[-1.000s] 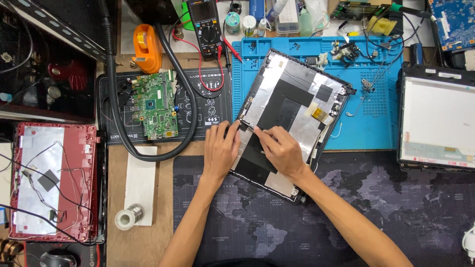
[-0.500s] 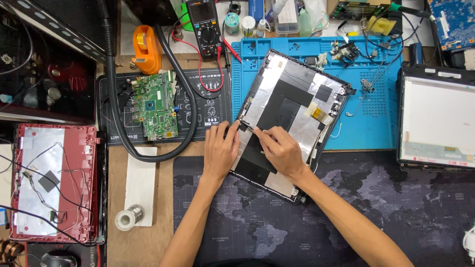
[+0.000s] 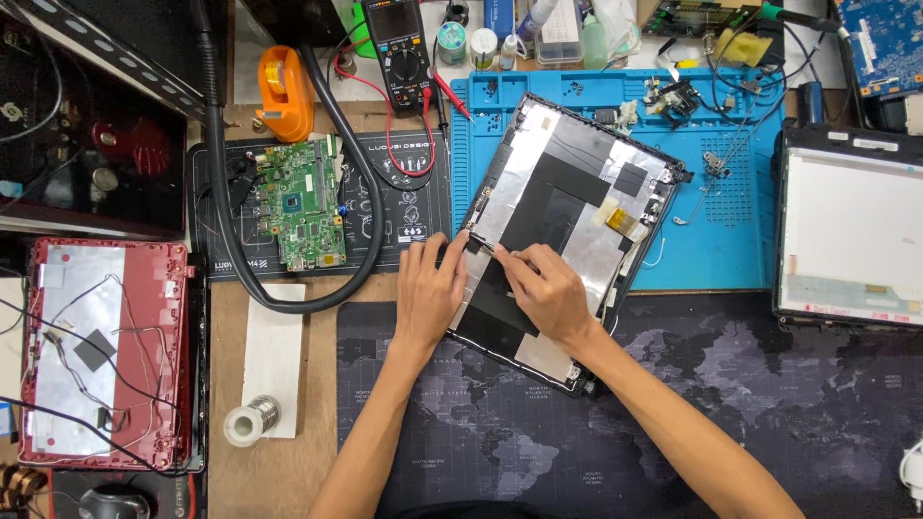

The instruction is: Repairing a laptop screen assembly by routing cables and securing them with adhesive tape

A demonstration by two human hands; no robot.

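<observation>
Black laptop lid (image 3: 567, 207) lies stripped, screen panel (image 3: 851, 235) already out at the desk's right edge; left hand (image 3: 428, 293) steadies it flat while right hand (image 3: 543, 288) pinches something small, work unfinished.

Under my left hand (image 3: 428, 293) and right hand (image 3: 545, 293) I see the screen back panel (image 3: 567, 192), covered in crinkled silver foil with matt black tape patches inside a black plastic frame. It lies partly on a matt blue rubbery mat (image 3: 731, 231) and a dark cloth-like map mat (image 3: 731, 413). The table (image 3: 226, 481) looks like bare brown wood.
</observation>
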